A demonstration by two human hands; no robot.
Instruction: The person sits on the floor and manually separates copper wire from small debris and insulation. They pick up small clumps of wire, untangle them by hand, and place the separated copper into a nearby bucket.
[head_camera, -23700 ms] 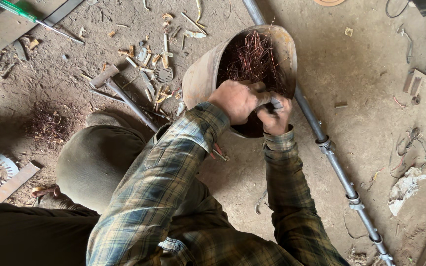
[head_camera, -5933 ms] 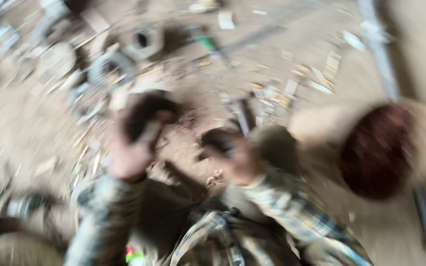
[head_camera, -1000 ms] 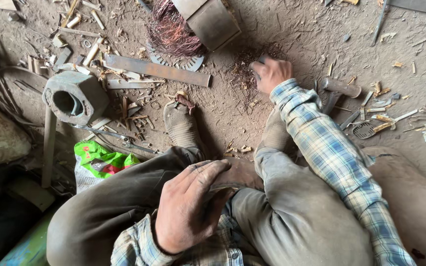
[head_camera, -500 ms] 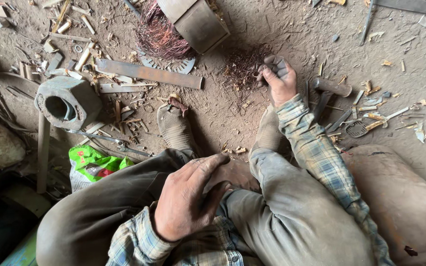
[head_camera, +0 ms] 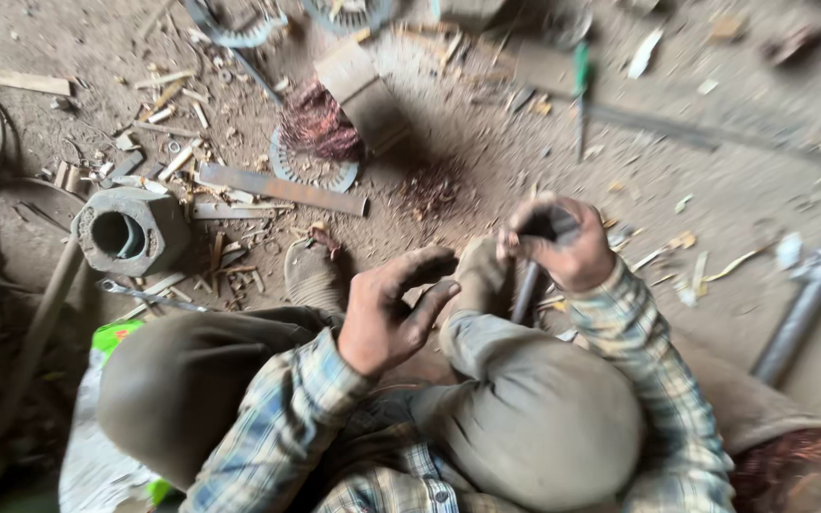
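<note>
seated low on a dirt floor [head_camera: 734, 190], knees drawn up in grey-green trousers, plaid sleeves reaching forward. right hand [head_camera: 563, 249] clamped tight round the top of a dark metal rod-like tool [head_camera: 527, 285], held upright with its lower end down between the knees; exact kind of tool hard to tell through the blur. left hand [head_camera: 393, 309] empty, blackened fingers spread and curled, hovering just beside the tool without touching it.

judging by the lay of things, well into stripping work but not through it: a tangle of reddish copper wire [head_camera: 320, 123] bunched against a toothed round metal core [head_camera: 315, 173], with a scatter of short wire bits [head_camera: 429, 190] loose on the ground nearby; another mass of copper wire [head_camera: 791, 470] at the lower right edge.

floor of packed earth, littered with wood chips and metal scraps. a flat rusty metal bar [head_camera: 282, 188] beside the core, a grey hexagonal metal housing with a round bore [head_camera: 130, 231] to the left, a long grey pipe [head_camera: 810, 294] at the right. rough workshop, dim and dusty.
</note>
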